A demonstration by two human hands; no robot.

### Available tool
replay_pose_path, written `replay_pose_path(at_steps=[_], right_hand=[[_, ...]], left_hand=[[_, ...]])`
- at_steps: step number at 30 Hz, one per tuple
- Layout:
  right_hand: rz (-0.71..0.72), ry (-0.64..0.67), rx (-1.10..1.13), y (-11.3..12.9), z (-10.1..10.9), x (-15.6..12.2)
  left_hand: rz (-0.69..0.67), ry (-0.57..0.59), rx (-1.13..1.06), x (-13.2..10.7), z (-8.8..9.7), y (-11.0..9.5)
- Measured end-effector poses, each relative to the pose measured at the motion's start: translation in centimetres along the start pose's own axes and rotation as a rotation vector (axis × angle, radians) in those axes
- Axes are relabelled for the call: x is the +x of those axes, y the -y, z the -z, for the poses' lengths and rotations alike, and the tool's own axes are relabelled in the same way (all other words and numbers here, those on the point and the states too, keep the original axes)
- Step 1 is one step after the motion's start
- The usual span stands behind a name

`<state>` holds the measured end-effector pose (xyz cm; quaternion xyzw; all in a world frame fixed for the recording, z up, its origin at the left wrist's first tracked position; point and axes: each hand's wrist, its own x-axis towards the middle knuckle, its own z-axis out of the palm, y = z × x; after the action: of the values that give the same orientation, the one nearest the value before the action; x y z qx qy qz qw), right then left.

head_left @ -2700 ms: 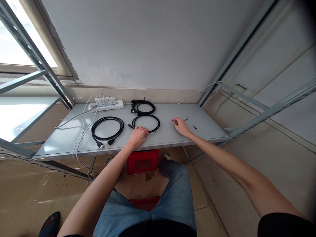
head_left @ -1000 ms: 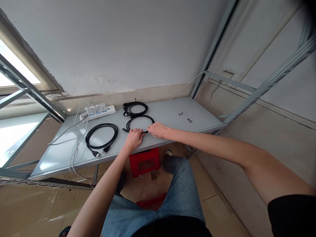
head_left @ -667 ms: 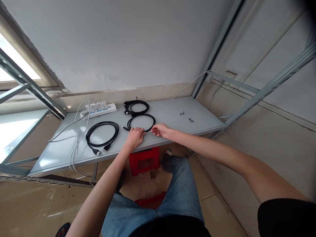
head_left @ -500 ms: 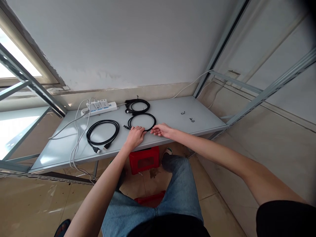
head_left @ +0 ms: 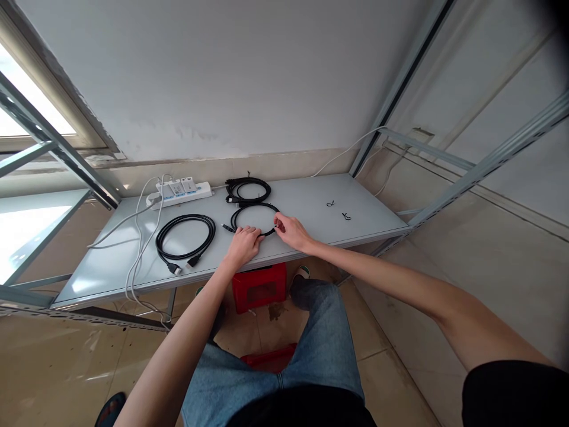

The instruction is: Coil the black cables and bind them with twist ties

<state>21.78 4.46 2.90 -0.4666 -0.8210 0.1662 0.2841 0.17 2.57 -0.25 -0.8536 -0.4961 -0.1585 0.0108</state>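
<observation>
A coiled black cable (head_left: 237,212) lies near the front edge of the shelf. My left hand (head_left: 246,244) rests over the coil's near side, its fingers closed on the cable. At the coil's right side my right hand (head_left: 291,231) is closed in a pinch against the cable; a small dark bit shows at the fingertips, too small to name. Another black cable coil (head_left: 159,240) with two plug ends lies to the left. Behind the middle coil is a thicker black cable bundle (head_left: 268,188) with a tie sticking up. Two short black twist ties (head_left: 346,217) lie to the right.
A white power strip (head_left: 178,200) with several plugged adapters sits at the back left, and white cords (head_left: 138,261) hang over the front edge. Metal posts (head_left: 400,89) frame the grey shelf (head_left: 306,196). A red plastic stool (head_left: 260,287) stands below.
My right hand has moved slightly up and its fingers have closed in at the right side of the coil. My left hand has stayed in place on the cable.
</observation>
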Motion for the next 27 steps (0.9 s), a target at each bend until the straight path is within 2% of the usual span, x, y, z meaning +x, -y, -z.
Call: replay_pose_path(at_steps=[4,7,14,18,22,27], right_hand=[[0.180,0.100,-0.265,-0.7,0.2,-0.2],[0.260,0.178,-0.408,-1.7,0.3,0.0],[0.388,0.256,-0.537,-3.1,1.1,0.4],[0.466,0.315,-0.703,-3.2,1.7,0.8],[0.602,0.395,-0.858,-3.3,2.3,2.1],[0.747,0.473,-0.898,-3.1,3.5,3.8]], left_hand=[[0.002,-0.002,-0.001,0.0,-0.1,0.1],[0.000,-0.009,-0.010,0.0,-0.2,0.1],[0.011,-0.002,-0.014,0.0,-0.1,0.1],[0.004,-0.006,-0.011,-0.1,0.1,0.0],[-0.001,-0.016,-0.011,-0.1,0.1,0.0],[0.005,-0.015,-0.018,0.0,-0.2,0.2]])
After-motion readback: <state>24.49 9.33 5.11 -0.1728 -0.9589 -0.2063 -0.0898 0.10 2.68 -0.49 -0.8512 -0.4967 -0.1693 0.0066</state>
